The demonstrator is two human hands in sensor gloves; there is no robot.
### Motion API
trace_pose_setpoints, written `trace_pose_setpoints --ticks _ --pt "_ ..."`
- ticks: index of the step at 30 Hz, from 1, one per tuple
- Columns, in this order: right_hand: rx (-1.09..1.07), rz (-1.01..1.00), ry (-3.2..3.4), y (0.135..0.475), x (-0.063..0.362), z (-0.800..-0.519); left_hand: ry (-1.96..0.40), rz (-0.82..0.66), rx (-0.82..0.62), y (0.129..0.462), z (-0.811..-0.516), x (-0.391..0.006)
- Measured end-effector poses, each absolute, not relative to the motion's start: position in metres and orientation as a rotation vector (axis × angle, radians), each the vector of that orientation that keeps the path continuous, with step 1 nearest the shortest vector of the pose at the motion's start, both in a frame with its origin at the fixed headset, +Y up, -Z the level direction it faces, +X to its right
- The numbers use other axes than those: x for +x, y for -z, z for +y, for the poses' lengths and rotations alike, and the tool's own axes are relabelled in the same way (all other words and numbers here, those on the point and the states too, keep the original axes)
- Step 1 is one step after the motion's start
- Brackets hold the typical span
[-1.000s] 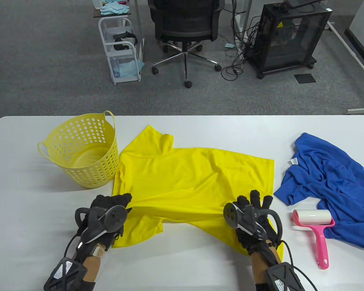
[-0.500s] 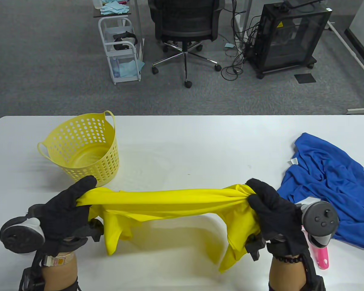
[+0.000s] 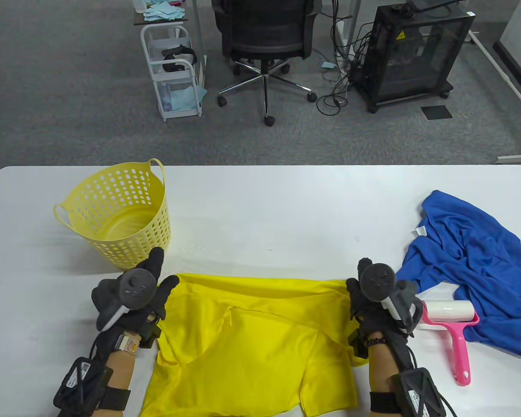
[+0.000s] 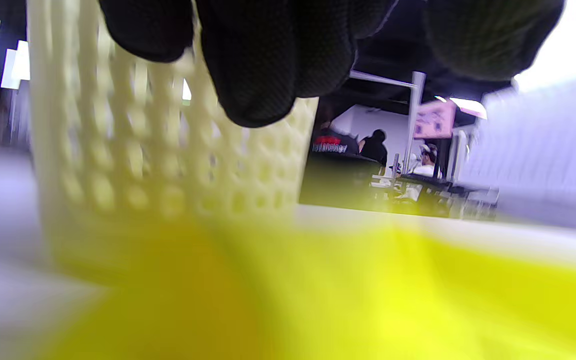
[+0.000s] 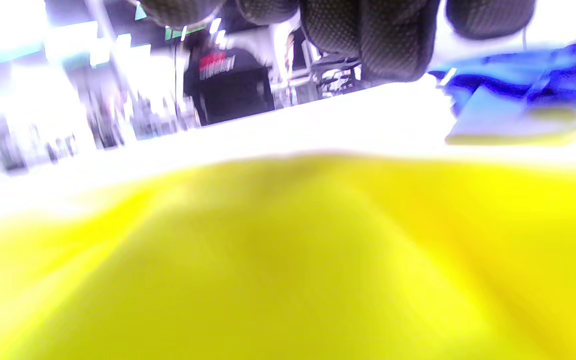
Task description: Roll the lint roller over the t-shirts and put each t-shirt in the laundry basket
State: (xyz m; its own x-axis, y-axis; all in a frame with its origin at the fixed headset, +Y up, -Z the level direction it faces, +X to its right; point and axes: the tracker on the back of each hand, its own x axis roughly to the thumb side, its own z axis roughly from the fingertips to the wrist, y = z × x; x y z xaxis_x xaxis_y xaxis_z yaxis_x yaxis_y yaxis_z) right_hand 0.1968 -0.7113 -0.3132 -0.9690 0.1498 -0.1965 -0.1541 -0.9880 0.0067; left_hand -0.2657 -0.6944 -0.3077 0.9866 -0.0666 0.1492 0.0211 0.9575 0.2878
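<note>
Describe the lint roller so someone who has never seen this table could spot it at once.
On the white table, look near the right front, beside the crumpled blue t-shirt. The lint roller lies flat there: the only pink thing, with a white paper drum.

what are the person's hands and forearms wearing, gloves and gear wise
Both the left hand and the right hand wear black knit gloves. A dark grey round tracker with small buttons is strapped on the back of each. Black mesh-patterned pads with white labels are strapped to both forearms, with thin black cables. The right wrist has a dark bead bracelet, the left a pale band.
</note>
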Motion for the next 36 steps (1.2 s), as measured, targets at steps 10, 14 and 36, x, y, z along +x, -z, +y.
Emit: trace_pose_setpoints --ticks 10,14,36 --pt "0.009 0.555 -3.200 0.294 0.139 -0.718 0.074 -0.467 -0.262 0.302 -0.736 -0.236" --pt "-0.147 0.805 -3.159 0.310 0.155 -0.760 0.301 -0.447 -0.525 0.304 -0.771 -0.230" --pt "0.175 0.550 -2.072 0.297 0.240 -0.697 -0.957 -0.655 -0.462 0.303 -0.673 -0.287"
